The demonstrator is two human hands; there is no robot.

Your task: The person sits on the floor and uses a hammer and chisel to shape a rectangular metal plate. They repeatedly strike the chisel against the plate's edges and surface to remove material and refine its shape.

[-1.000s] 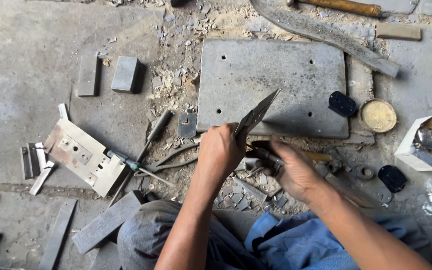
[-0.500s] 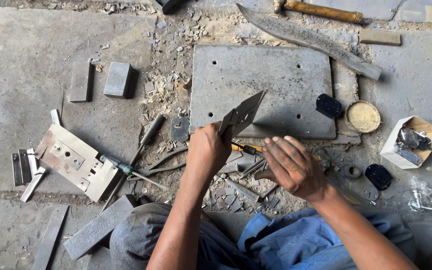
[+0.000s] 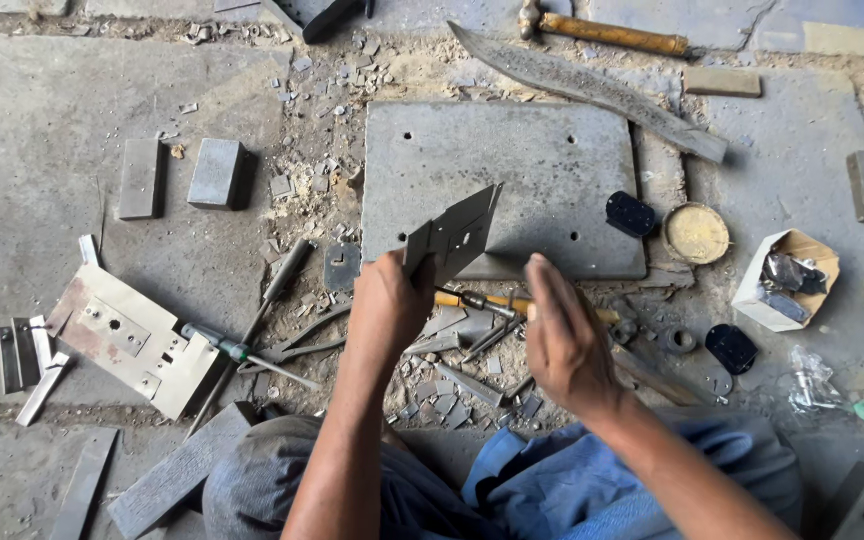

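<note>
Already lifted: a cut sheet-metal piece [image 3: 455, 233] over the steel plate [image 3: 512, 160].
Left hand [image 3: 389, 305] grips it; right hand [image 3: 562, 340] hovers open, empty; trimmed scraps [image 3: 442, 400] lie below.

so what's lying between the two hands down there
In the head view, a yellow-handled tool lies on the floor between the left hand, which holds a cut metal sheet, and the empty right hand.

Head camera looks steeply down, near, over a cluttered floor [image 3: 32, 100].
</note>
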